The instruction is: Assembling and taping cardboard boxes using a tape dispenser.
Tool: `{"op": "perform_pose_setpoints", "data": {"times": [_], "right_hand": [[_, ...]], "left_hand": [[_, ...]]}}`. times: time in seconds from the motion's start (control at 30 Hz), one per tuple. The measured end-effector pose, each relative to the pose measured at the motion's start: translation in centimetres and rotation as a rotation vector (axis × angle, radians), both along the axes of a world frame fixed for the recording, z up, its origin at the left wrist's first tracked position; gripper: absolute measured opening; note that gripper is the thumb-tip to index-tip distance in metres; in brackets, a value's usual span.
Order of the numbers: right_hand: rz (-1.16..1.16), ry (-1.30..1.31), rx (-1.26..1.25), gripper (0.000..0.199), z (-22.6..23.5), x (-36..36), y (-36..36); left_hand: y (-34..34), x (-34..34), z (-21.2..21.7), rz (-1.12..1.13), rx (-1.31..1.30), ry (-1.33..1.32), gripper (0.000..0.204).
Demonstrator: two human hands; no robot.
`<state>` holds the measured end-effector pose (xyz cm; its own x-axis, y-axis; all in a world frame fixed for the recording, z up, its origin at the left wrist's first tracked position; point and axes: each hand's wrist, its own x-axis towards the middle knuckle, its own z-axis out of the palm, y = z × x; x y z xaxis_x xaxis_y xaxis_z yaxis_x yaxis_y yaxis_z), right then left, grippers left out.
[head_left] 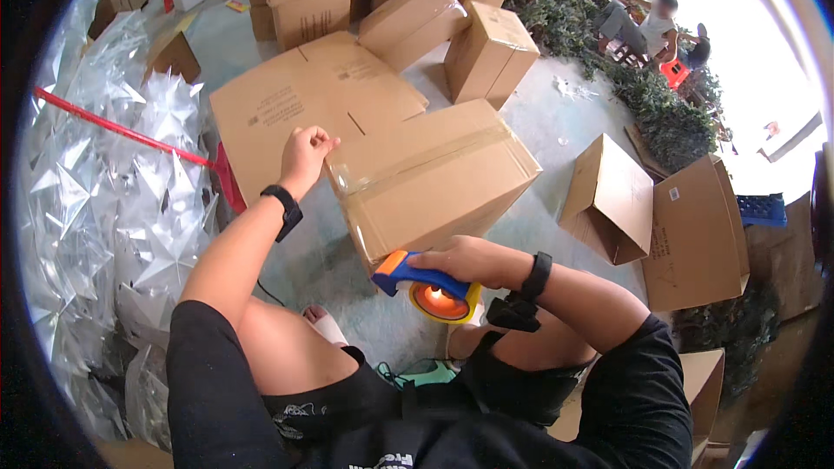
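Observation:
A closed cardboard box (443, 161) stands before me, with clear tape along its top seam and down its near left end. My right hand (469, 260) is wrapped around the handle of a blue and orange tape dispenser (434, 276), which carries a yellow-rimmed roll and sits at the box's near lower corner. Just off the box's far left corner is my left hand (306, 156), its fingers curled together. Whether anything thin is between those fingers, I cannot make out. Under that hand lies a flattened cardboard sheet (261, 108).
Taped boxes (491, 52) are stacked at the back. Silver star decorations (156, 234) in clear plastic fill the left side, by a red-handled tool (130, 126). Open cartons (695, 234) stand at right. Green artificial foliage (539, 9) lies behind, near a seated person (651, 35).

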<state>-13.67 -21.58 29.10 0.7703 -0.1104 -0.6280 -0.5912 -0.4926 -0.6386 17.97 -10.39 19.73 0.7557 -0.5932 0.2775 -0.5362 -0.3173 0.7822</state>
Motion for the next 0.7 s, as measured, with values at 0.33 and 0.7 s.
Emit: {"op": "perform_pose_setpoints", "data": {"times": [0.33, 0.7], "right_hand": [[0.054, -0.023, -0.120, 0.054, 3.4, 2.2, -0.4], [0.131, -0.094, -0.108, 0.055, 0.7, -0.6, 1.5]], "left_hand": [[0.9, 1.6, -1.2, 0.061, 0.213, -0.135, 0.053], [0.6, -3.4, -1.2, -0.098, 0.199, -0.004, 0.051]]}}
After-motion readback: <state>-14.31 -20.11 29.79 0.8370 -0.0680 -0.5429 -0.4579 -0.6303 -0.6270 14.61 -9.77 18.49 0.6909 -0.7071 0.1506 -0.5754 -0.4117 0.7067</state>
